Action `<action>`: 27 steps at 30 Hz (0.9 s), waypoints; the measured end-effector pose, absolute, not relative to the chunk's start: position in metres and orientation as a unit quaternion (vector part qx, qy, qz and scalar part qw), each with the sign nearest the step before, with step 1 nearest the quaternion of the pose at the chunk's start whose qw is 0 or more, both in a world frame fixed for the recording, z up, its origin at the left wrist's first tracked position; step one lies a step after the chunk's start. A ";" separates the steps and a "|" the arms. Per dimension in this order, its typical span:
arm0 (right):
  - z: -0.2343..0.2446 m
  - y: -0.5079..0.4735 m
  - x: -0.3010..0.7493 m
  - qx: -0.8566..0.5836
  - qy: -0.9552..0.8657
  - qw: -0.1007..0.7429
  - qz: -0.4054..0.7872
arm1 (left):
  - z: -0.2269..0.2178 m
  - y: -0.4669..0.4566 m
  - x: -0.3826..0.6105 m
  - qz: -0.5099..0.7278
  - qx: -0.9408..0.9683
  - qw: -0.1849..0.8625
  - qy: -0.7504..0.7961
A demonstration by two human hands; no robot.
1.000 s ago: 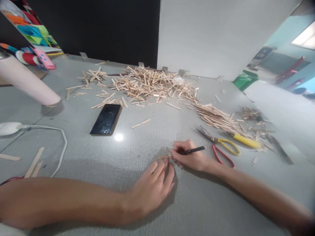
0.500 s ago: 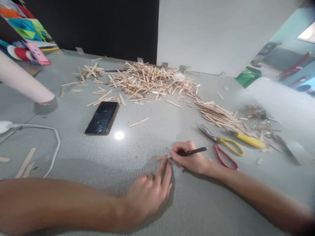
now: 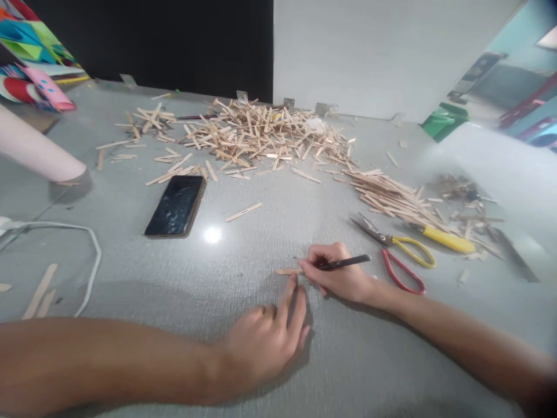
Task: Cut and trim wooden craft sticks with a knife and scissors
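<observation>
A short wooden stick lies flat on the grey table near its front. My left hand rests on the table with its fingers stretched forward, a fingertip pressing on the stick. My right hand is closed around a black pen, whose tip sits at the stick's right end.
A big heap of wooden sticks lies at the back, a smaller bundle to the right. Red and yellow scissors and a yellow-handled tool lie right of my hand. A black phone, a white cable and a pink tube are on the left.
My left hand's fingers have drawn together, leaving one or two fingertips on the stick. The view has shifted slightly; my right hand stays on the pen at the stick.
</observation>
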State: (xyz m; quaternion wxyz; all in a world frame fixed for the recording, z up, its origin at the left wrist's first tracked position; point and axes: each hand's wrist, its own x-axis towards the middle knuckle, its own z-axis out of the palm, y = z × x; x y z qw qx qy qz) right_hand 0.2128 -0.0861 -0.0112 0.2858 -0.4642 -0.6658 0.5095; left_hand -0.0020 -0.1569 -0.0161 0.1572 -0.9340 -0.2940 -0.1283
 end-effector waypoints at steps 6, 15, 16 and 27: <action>-0.008 -0.086 0.213 -0.466 -0.662 0.275 0.519 | -0.019 -0.155 -0.001 -0.184 -0.929 0.165 -0.277; -0.004 -0.086 0.214 -0.464 -0.666 0.270 0.519 | -0.019 -0.154 -0.002 -0.151 -0.939 0.140 -0.276; -0.003 -0.086 0.214 -0.463 -0.666 0.268 0.519 | -0.018 -0.154 -0.003 -0.149 -0.940 0.137 -0.275; -0.004 -0.086 0.214 -0.462 -0.670 0.269 0.515 | -0.017 -0.152 -0.002 -0.146 -0.941 0.119 -0.282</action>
